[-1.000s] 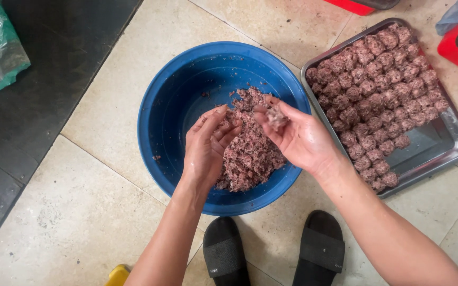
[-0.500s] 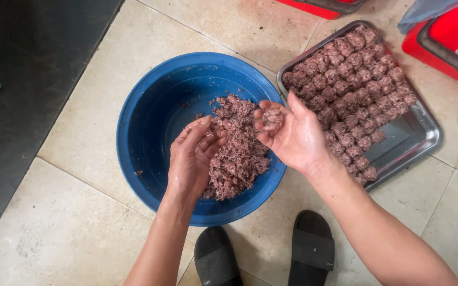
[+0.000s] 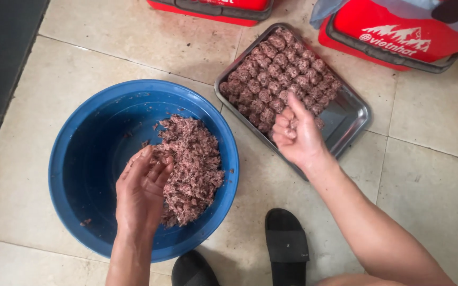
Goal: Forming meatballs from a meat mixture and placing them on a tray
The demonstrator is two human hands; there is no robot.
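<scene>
Tiled floor carries it all. Her right hand hovers over the tray, fingers curled round a meatball; set it snug against the rows. Left hand, loosely cupped, rests on the mince inside the bowl.

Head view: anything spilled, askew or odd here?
Little stands out. The blue basin has meat smears on its inner wall, and crumbs lie near its bottom left. Minced meat stays inside; meatballs sit packed in the metal tray.

Pink minced meat heaped in the blue basin.
</scene>
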